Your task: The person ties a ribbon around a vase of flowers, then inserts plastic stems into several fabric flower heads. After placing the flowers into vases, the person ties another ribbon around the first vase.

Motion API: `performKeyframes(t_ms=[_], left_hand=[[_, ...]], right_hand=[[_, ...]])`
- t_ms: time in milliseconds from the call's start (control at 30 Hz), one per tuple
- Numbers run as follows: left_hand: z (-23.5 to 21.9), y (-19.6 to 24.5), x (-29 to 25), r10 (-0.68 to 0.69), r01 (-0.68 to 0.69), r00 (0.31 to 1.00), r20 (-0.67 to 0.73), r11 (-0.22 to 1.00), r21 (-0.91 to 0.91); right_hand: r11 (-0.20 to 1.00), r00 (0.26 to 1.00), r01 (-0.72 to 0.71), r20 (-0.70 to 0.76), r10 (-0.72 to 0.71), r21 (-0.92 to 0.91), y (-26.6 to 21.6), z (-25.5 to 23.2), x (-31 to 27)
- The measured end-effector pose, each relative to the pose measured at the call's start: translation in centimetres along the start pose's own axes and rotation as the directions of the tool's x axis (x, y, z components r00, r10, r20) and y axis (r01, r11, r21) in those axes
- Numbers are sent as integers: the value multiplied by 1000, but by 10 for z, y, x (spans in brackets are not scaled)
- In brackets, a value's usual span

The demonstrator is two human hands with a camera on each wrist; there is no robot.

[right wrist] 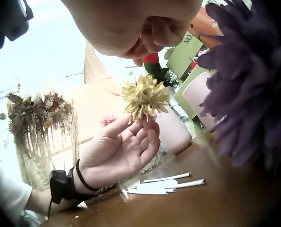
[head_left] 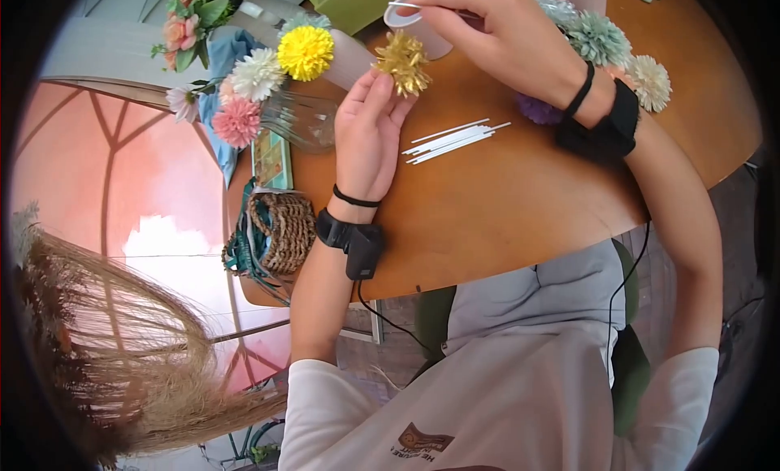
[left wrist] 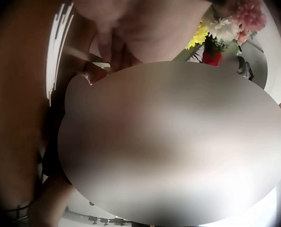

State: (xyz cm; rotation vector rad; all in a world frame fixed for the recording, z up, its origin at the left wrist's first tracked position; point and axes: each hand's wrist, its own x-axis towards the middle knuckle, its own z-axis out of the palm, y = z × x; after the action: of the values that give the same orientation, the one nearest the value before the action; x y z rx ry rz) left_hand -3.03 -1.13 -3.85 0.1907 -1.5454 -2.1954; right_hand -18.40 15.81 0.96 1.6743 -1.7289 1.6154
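Observation:
A gold artificial flower head (head_left: 402,62) is pinched between the thumb and fingers of my left hand (head_left: 367,130), raised over the table. In the right wrist view the same flower (right wrist: 145,98) sits upright at the left fingertips, its petals spread. My right hand (head_left: 512,36) is up to the right of it and pinches a thin white stick (head_left: 404,5), which points left past the thumb. Several more white sticks (head_left: 455,141) lie in a loose bundle on the table below the hands. The left wrist view is largely blurred over.
A pink cup (head_left: 431,42) stands behind the flower. At left are a glass vase (head_left: 302,118), a yellow flower (head_left: 305,53), a pink flower (head_left: 236,123) and a woven basket (head_left: 290,231). Pale green (head_left: 600,39) and purple flowers (head_left: 538,110) lie by the right wrist on the wooden table (head_left: 504,203).

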Motion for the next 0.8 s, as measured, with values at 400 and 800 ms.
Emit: performKeyframes(t_ms=[400, 800], left_hand=[[-15, 3, 6, 4, 6, 997, 82, 993, -121], [-14, 3, 6, 29, -16, 995, 97, 991, -131]], right_hand=[[998, 988, 8, 154, 2, -66, 12, 15, -7], [991, 990, 60, 135, -44, -122, 5, 10, -7]])
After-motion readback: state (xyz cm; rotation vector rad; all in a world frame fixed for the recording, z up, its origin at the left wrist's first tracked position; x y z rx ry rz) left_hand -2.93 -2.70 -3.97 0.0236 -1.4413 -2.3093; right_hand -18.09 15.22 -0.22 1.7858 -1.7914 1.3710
